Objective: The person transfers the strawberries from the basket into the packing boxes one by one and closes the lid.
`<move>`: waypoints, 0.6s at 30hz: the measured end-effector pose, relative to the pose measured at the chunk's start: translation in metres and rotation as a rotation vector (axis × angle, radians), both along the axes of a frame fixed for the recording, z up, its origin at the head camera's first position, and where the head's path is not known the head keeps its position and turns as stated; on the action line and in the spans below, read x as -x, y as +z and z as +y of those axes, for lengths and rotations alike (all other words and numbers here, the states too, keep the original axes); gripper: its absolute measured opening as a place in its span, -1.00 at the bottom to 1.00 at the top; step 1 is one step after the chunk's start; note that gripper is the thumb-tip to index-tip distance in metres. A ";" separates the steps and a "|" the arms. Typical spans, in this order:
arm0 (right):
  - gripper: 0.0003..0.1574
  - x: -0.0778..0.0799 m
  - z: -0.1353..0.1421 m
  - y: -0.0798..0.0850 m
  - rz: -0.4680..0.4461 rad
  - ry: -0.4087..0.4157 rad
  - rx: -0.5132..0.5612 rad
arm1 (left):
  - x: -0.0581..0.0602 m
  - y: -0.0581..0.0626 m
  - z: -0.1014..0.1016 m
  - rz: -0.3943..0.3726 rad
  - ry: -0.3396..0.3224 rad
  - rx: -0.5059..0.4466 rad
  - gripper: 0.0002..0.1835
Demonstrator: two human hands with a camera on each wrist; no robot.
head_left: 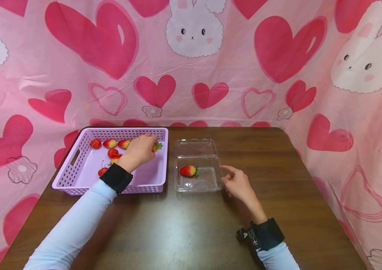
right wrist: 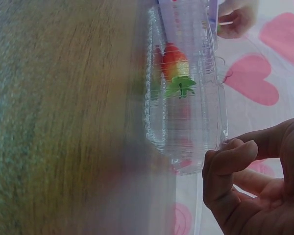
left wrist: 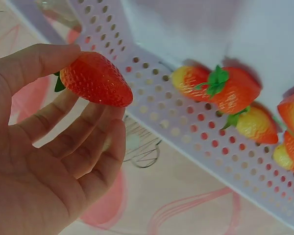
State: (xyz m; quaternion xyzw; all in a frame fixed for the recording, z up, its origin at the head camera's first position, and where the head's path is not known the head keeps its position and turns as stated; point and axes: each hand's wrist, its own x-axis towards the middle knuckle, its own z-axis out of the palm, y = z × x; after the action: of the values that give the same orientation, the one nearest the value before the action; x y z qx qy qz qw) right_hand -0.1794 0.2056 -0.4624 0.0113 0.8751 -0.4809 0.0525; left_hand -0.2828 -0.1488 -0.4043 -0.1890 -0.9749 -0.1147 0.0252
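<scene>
My left hand (head_left: 139, 150) is over the right side of the lilac basket (head_left: 143, 189). Between thumb and fingertips it pinches a strawberry (left wrist: 99, 81), red in the left wrist view, with green leaves at one end. A clear plastic clamshell box (head_left: 208, 180) stands to the right of the basket, its lid (head_left: 196, 147) folded back. Inside lies one red and yellow strawberry (head_left: 187, 171), leaves towards the right. My right hand (head_left: 239, 183) is at the box's right side, thumb and curled index finger gripping its rim (right wrist: 223, 142).
Several more strawberries (head_left: 110, 143) lie in the basket's back and middle, with a red fruit (head_left: 102, 171) on a thin stem. The brown table (head_left: 177, 232) reaches back to a pink curtain (head_left: 184, 93) with hearts and rabbits, which also hangs at both sides.
</scene>
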 end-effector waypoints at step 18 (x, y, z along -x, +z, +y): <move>-0.40 -0.001 0.000 0.000 -0.019 0.004 -0.005 | -0.021 0.012 0.025 0.088 -0.089 -0.025 -0.71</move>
State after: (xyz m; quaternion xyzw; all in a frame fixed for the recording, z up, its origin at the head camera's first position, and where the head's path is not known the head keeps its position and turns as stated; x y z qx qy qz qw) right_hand -0.1789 0.2060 -0.4620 0.0143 0.8758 -0.4785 0.0620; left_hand -0.2620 -0.1237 -0.3922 -0.2369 -0.9620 -0.1193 0.0653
